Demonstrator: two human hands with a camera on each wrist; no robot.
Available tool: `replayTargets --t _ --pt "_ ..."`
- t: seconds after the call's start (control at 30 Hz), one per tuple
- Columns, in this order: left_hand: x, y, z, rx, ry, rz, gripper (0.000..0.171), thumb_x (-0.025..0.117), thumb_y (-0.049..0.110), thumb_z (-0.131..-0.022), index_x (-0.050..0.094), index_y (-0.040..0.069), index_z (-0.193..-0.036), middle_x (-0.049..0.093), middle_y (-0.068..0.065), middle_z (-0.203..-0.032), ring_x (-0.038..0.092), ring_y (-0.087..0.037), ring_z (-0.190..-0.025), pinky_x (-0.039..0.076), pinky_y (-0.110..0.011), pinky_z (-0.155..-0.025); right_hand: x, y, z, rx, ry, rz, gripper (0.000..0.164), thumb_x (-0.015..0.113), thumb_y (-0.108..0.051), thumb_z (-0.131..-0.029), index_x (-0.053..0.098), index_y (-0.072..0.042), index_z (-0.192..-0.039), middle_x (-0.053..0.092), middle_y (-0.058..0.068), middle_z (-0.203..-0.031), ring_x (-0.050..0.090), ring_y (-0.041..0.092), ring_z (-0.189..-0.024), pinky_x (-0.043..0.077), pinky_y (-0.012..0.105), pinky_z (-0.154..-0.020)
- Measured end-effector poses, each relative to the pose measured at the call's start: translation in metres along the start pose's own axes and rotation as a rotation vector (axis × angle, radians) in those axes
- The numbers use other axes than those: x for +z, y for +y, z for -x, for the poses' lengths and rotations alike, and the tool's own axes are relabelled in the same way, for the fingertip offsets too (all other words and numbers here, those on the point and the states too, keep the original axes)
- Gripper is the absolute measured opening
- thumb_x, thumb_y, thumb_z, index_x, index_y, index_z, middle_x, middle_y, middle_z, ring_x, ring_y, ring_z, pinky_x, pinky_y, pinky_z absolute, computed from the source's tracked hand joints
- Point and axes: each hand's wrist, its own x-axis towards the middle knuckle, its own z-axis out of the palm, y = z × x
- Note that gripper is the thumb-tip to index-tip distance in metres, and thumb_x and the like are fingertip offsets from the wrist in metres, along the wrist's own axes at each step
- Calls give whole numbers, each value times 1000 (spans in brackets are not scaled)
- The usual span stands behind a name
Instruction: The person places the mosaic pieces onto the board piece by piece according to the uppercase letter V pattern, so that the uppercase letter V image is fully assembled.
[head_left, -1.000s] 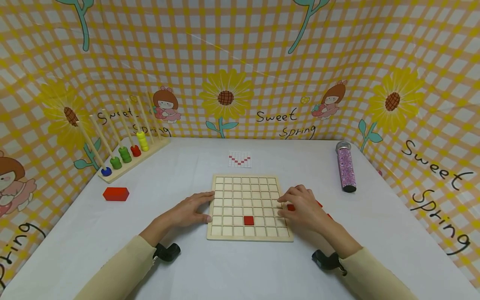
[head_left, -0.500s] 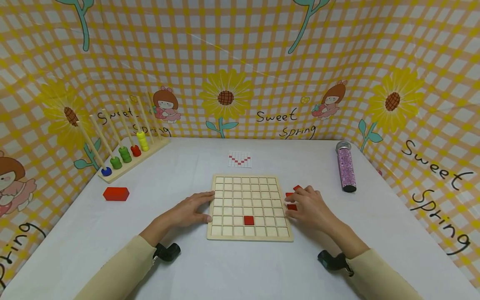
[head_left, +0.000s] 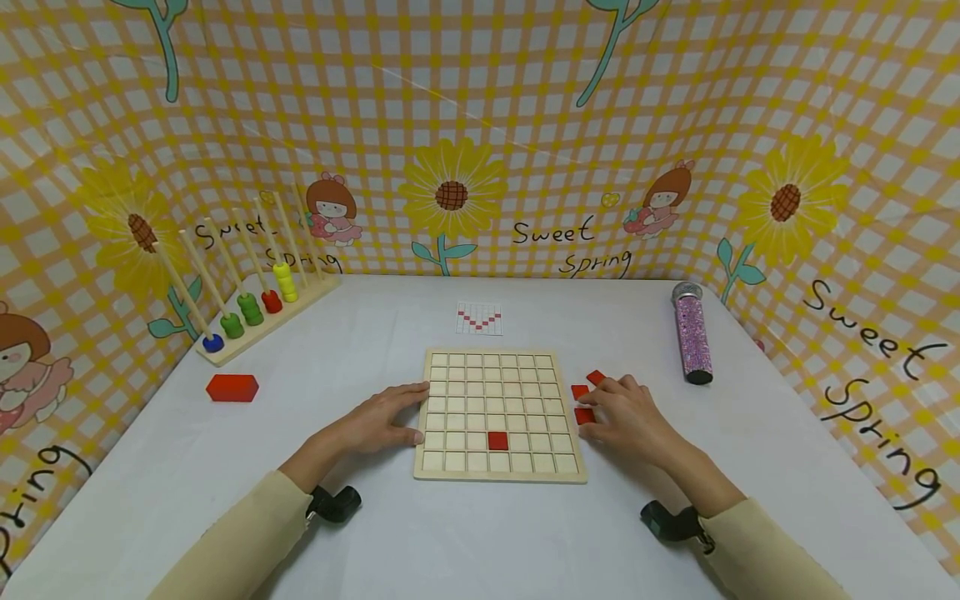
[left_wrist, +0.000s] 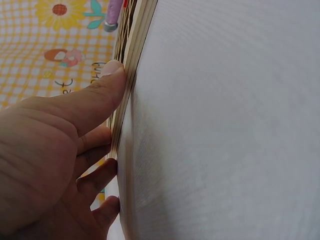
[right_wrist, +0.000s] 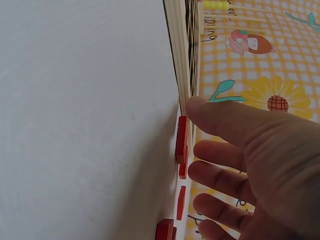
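A light wooden grid board (head_left: 480,477) lies on the table with one red square tile (head_left: 498,441) in a cell near its front. At the board's left edge rests my left hand (head_left: 375,422), thumb and fingertips against the rim; the left wrist view shows its thumb (left_wrist: 107,90) at the wooden edge. My right hand (head_left: 628,418) is just right of the board, low over loose red tiles (head_left: 581,392), partly covering them. In the right wrist view its thumb (right_wrist: 220,116) and fingers are spread apart close beside a red tile (right_wrist: 181,140).
Behind the board lies a small pattern card (head_left: 479,319) with red squares in a V. A bead abacus (head_left: 262,321) stands back left, with a red block (head_left: 232,388) in front of it. A glittery pink microphone (head_left: 693,333) lies back right. Patterned cloth walls surround the table.
My right hand has drawn back to the right, off the board's edge, so more of the loose red tiles show. My left hand and the board have stayed put.
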Motion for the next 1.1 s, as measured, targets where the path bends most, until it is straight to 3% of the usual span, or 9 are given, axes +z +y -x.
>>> replayTargets --t 0.4,1.1 --pt "1 -1 0 16 2 3 69 67 29 -87 38 1 -143 32 -12 -154 27 -35 -142 25 -57 -112 2 8 1 21 -14 5 32 78 -26 -73 73 -8 -100 65 10 -102 48 31 -98 36 42 -76" --pt "0 -1 0 16 6 -5 69 67 30 -87 38 1 -143 32 -11 -154 27 -35 -142 25 -57 -111 3 16 3 18 -1 0 22 78 -23 -73 75 -11 -92 65 6 -93 48 27 -93 33 37 -72"
